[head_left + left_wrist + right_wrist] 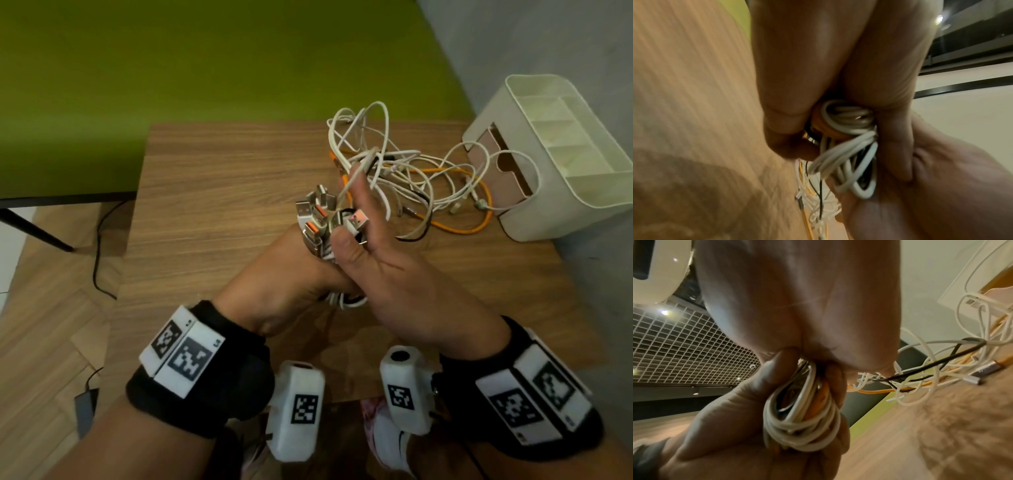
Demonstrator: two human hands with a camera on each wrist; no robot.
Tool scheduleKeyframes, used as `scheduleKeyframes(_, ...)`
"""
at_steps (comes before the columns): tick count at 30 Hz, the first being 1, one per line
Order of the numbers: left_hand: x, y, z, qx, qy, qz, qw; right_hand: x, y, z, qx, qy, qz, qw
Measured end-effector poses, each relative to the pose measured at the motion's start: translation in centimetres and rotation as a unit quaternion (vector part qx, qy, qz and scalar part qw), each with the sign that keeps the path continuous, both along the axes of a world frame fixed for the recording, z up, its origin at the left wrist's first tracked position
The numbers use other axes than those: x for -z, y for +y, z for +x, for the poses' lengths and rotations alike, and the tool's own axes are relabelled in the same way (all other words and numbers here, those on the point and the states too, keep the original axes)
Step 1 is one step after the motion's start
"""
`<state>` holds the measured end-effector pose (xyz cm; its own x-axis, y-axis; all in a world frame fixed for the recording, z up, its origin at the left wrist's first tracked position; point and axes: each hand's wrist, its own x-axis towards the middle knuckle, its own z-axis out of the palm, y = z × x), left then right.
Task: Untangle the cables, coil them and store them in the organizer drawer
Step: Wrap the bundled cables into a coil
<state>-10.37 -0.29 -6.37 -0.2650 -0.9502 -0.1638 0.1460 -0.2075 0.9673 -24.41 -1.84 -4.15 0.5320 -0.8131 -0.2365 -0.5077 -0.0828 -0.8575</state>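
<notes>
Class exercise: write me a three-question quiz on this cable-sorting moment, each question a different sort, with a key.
1. True or false: the left hand grips a bunch of cables with the USB plugs sticking up.
2. Where is the organizer? A) floor B) table's far right corner C) in the right hand
3. Fill in: among the white cables in the tangle lies a bright ______ one.

Key: 1 true; 2 B; 3 orange.
</notes>
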Motion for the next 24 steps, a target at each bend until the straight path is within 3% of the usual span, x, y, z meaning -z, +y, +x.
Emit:
scheduleKeyframes(8,0.0,0.2,-1.8,-0.088,0.017,-0.036,0.995,-0.3,0.0,-0.8,-0.018,-0.033,0.018,0.999)
scheduleKeyframes(11,0.4,0.1,-2.1,-0.100,0.035,0.010,0.994,-1.8,-0.2,-0.8,0.016,-0.034,0.037,0.999)
scheduleKeyframes(14,0.6,-0.4,-1.6,-0.076,0.043,0.072,0.994,-1.8,-1.4,-2.2,0.104,0.005,-0.091,0.990)
scheduleKeyframes(16,0.6,-0.6,-0.8,-0.074,0.053,0.109,0.990,-1.5,-2.2,-3.5,0.144,-0.019,-0.237,0.961)
scheduleKeyframes(18,0.6,-0.6,-0.3,-0.067,0.056,0.121,0.989,-1.3,-2.5,-4.0,0.105,-0.074,-0.347,0.929)
scheduleKeyframes(20,0.6,-0.4,-0.3,-0.035,0.038,0.110,0.993,-1.2,-2.4,-3.6,0.035,-0.109,-0.375,0.920)
scheduleKeyframes(24,0.2,0.2,0.2,0.071,0.016,0.091,0.993,-1.0,-2.8,-3.0,-0.026,-0.080,-0.281,0.956)
